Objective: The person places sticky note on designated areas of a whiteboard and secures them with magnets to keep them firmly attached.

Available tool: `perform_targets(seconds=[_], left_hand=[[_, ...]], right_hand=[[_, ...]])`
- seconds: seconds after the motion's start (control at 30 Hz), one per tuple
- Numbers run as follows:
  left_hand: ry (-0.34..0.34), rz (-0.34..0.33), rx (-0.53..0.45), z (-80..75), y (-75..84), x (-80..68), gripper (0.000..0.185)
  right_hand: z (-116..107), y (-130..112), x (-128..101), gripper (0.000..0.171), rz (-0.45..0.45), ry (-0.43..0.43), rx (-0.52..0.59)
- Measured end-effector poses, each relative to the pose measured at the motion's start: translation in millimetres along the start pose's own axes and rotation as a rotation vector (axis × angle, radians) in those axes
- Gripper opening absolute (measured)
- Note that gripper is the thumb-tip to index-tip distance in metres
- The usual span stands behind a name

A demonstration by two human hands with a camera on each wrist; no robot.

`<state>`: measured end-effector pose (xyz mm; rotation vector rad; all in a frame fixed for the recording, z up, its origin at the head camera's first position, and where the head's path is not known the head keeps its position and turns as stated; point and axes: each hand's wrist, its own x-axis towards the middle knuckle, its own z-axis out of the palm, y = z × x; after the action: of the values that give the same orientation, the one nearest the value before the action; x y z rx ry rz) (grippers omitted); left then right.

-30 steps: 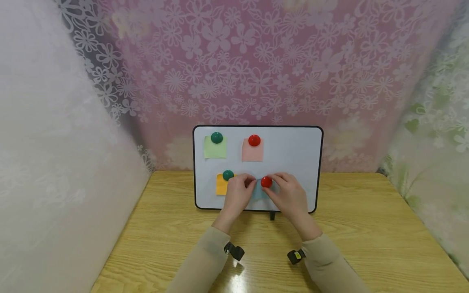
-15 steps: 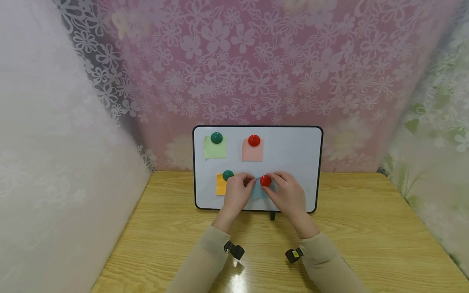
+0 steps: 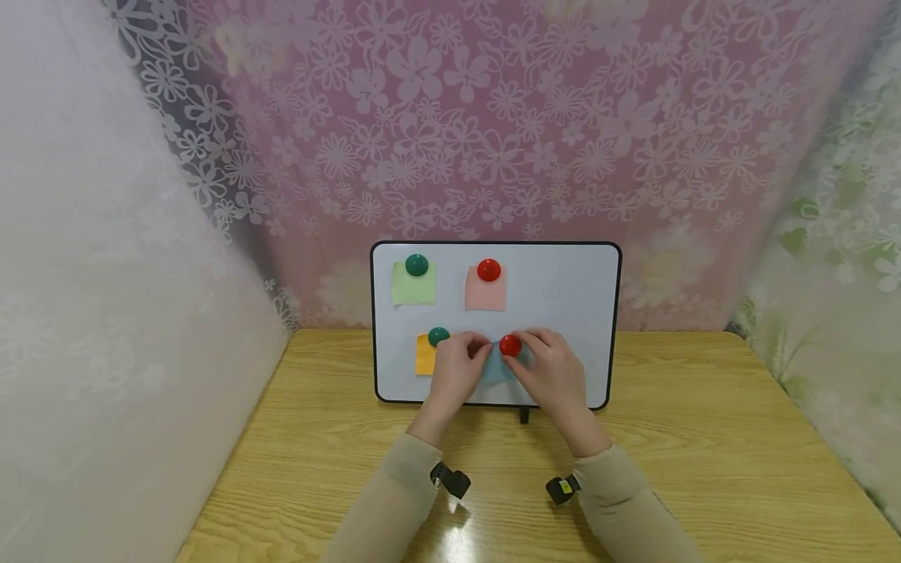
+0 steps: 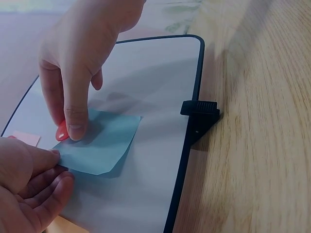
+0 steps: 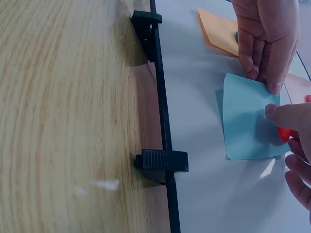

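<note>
A small whiteboard stands upright on a wooden table. My right hand pinches a red magnet against a blue note low on the board. In the left wrist view, its thumb and finger grip the red magnet at the top edge of the blue note. My left hand presses fairly straight fingers on the note's left edge. The right wrist view shows the left hand on the blue note.
Also on the board are a green note under a green magnet, a pink note under a red magnet, and an orange note under a green magnet. Black clip feet hold the board. Floral curtains enclose the table.
The right hand has nudged the red magnet slightly up and left on the blue note. The left hand has stayed on the note.
</note>
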<state>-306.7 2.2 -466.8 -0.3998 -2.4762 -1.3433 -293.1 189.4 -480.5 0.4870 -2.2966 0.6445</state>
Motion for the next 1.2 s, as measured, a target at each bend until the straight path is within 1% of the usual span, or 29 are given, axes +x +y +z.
perform_targets(seconds=[0.27,0.53,0.73,1.03,1.2], left_hand=[[0.005,-0.007,-0.001,0.5,-0.1,0.3,0.009],[0.015,0.003,-0.005,1.2,-1.2,1.0,0.009],[0.005,-0.016,-0.005,2.8,0.1,0.3,0.01],[0.02,-0.006,-0.019,3.7,1.8,1.1,0.009],[0.018,-0.021,-0.026,3.1,2.1,0.8,0.009]], right_hand=[[3,0,0,0.044,-0.01,0.011,-0.014],[4,0,1,0.044,-0.005,0.013,-0.013],[6,0,1,0.045,-0.01,0.028,-0.024],[9,2,0,0.046,-0.014,0.044,-0.027],[10,3,0,0.047,-0.008,0.049,-0.027]])
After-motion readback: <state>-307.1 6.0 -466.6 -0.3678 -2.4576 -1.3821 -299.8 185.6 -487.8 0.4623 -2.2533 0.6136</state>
